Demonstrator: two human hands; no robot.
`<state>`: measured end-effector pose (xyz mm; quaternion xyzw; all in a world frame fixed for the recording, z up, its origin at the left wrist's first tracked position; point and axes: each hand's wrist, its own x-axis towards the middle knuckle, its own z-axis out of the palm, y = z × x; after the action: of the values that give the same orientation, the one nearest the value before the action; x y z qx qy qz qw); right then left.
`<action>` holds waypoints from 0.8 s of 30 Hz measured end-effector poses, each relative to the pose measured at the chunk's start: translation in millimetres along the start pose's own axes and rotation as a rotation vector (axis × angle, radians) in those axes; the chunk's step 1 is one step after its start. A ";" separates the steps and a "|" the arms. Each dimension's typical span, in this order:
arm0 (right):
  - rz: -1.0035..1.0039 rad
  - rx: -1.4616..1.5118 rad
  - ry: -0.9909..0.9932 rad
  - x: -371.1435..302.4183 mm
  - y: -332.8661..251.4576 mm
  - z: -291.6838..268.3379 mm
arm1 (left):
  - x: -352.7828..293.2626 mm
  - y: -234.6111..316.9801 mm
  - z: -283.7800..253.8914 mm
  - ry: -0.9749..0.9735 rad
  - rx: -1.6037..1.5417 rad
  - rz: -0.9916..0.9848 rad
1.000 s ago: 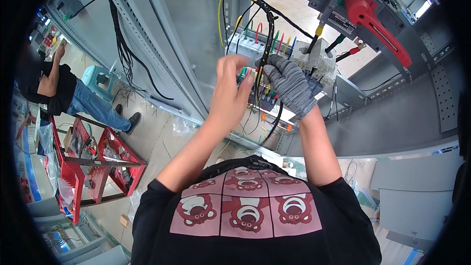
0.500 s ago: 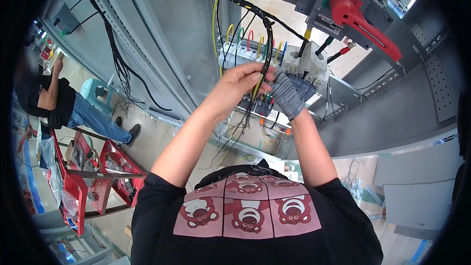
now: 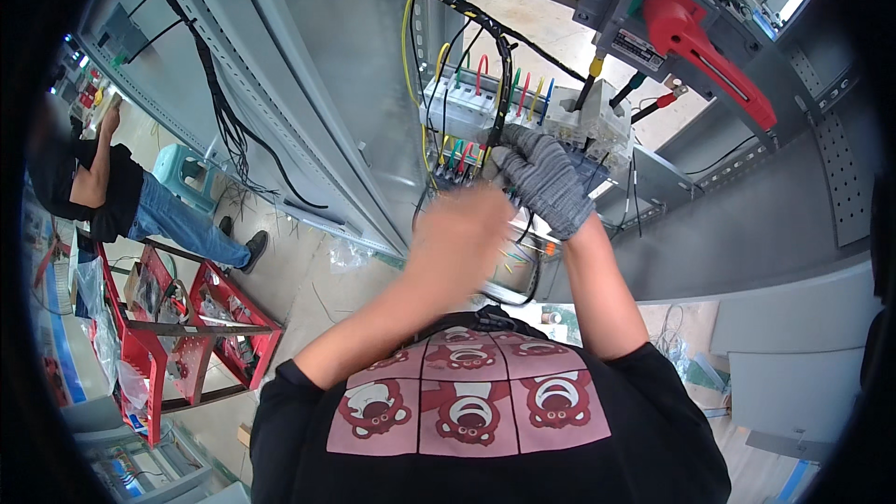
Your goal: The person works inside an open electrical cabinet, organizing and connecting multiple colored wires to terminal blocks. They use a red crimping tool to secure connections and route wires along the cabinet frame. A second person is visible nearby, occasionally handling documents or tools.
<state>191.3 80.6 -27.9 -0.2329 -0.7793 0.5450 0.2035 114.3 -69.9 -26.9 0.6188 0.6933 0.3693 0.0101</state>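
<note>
Hands come first: the bare left hand (image 3: 467, 229) is blurry, so I cannot tell if its grip is open or closed. Just past it, the gloved right hand (image 3: 544, 182) curls its fingers around the black wires (image 3: 506, 84) by the white block with coloured wires (image 3: 485, 98). Farther up sits a red handle (image 3: 705, 37), and a person in a black top (image 3: 103, 187) stands far left.

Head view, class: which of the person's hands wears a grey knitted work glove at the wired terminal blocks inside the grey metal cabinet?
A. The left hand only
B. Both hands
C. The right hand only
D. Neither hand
C: the right hand is covered by a grey knitted work glove and rests at the wired terminal blocks, while the left hand, though blurred, shows bare skin.
</note>
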 end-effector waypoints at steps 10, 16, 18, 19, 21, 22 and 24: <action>-0.273 -0.306 0.144 -25.7 20.2 -14.1 | 33.4 -52.7 27.8 -0.007 -1.151 -0.294; -0.211 -0.095 0.137 2.1 72.3 5.0 | 54.0 -41.6 -0.4 -0.329 -1.101 -0.314; -0.363 -0.169 0.273 -1.9 49.2 12.3 | 57.2 -49.5 -5.0 -0.310 -0.845 -0.215; -0.203 -0.003 0.193 -2.8 35.5 11.1 | 55.7 -50.6 -8.2 -0.259 -0.469 -0.166; 0.133 0.310 0.050 -8.3 15.3 3.8 | 56.6 -38.6 -19.4 -0.167 0.275 -0.058; 0.174 0.414 -0.011 -10.7 2.2 5.9 | 50.0 -45.1 -9.9 0.004 0.400 0.075; 0.073 0.063 0.007 2.2 5.0 6.2 | 43.0 -28.6 -3.3 -0.027 0.450 -0.063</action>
<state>186.7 78.7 -34.4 -0.2565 -0.7520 0.5756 0.1932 78.4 -33.2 -20.4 0.5882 0.7771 0.1966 -0.1074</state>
